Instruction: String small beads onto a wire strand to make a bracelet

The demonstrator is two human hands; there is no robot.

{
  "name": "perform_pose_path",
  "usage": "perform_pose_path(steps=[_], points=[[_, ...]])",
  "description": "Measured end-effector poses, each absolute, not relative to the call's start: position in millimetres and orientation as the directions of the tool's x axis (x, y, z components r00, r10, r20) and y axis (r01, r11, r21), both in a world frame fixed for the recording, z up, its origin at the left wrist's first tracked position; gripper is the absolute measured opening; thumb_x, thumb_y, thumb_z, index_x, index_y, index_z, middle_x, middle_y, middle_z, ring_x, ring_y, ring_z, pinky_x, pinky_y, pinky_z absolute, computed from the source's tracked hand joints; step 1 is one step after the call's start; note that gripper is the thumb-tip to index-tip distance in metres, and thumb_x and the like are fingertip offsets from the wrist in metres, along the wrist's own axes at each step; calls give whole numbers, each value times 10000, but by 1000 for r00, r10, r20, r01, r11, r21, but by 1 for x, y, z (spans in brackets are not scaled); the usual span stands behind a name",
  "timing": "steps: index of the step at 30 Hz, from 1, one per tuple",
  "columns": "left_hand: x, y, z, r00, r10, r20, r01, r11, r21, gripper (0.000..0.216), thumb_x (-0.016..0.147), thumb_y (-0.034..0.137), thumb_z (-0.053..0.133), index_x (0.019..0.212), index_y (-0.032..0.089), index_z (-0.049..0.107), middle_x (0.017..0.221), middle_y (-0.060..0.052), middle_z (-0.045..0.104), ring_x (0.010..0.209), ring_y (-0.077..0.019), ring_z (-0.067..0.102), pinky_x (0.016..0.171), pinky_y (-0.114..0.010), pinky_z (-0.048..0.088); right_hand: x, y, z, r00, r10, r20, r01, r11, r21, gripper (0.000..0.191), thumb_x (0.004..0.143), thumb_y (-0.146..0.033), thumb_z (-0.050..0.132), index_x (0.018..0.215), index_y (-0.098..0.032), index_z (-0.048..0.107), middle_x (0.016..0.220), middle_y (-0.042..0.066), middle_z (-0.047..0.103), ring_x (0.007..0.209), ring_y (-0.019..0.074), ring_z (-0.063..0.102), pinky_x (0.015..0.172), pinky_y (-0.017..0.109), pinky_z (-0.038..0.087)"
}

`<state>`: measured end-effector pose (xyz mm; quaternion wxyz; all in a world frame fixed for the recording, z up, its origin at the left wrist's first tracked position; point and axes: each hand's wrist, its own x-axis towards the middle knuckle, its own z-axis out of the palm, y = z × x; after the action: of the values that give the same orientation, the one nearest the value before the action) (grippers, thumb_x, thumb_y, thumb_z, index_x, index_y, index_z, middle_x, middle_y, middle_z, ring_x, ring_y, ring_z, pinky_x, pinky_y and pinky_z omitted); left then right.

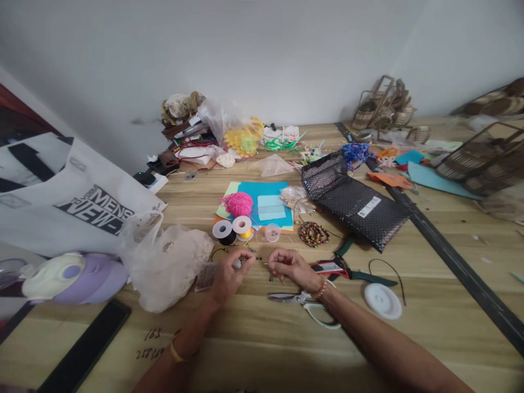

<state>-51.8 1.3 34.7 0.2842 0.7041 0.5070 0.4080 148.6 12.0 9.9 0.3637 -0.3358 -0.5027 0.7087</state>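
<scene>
My left hand point(234, 273) is closed in a pinch, thumb against fingertips; a small greyish thing shows by its fingers, too small to name. Facing it across a narrow gap, my right hand point(290, 266) also pinches, with a thin pale tip poking out at its fingertips. Small dark beads point(258, 258) lie on the table between the hands. Just beyond them stand a small round clear container point(272, 233), a spool of yellow thread point(242, 227) and a spool of black thread point(224, 233). Scissors point(305, 299) with white handles lie under my right wrist.
Right of my hands lie a coil of colourful beads point(314, 234), green-handled pliers point(368, 277), a white spool point(382, 301) and a black bubble mailer point(352, 202). Pink yarn point(238, 204) rests on blue paper point(262, 188). A plastic bag point(167, 262) and phone point(88, 344) are left.
</scene>
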Motion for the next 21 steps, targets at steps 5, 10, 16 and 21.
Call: perform_pose_path(steps=[5,10,16,21], points=[[-66,13,33,16,957,290,567,-248,785,150,843,281,563,844,177,672,813,-34,695,788,-176,640,741,-279,504,149,12,11,-462,875,-145,-170,-247,-954,361,717,-479,728,738,-152,576,555,-32,581,430,62,471,416,171,380],[-74,19,24,214,935,283,758,-342,556,113,828,209,584,829,174,692,851,-62,695,864,-218,614,821,-358,469,149,13,10,-449,885,-121,-194,-228,-954,355,711,-470,736,724,-152,577,540,-37,575,413,55,455,411,170,352],[-76,16,27,318,937,147,857,-351,378,123,852,234,590,895,186,695,933,-67,693,899,-224,607,858,-380,450,148,15,8,-450,886,-115,-200,-225,-954,353,709,-463,742,711,-152,575,518,-48,548,398,53,440,402,172,334],[-76,15,34,296,953,66,910,-302,283,173,828,304,630,922,164,671,974,-88,686,937,-257,604,872,-396,445,149,15,8,-459,879,-126,-202,-242,-949,353,709,-462,745,721,-153,574,536,-43,566,401,54,442,403,178,337]])
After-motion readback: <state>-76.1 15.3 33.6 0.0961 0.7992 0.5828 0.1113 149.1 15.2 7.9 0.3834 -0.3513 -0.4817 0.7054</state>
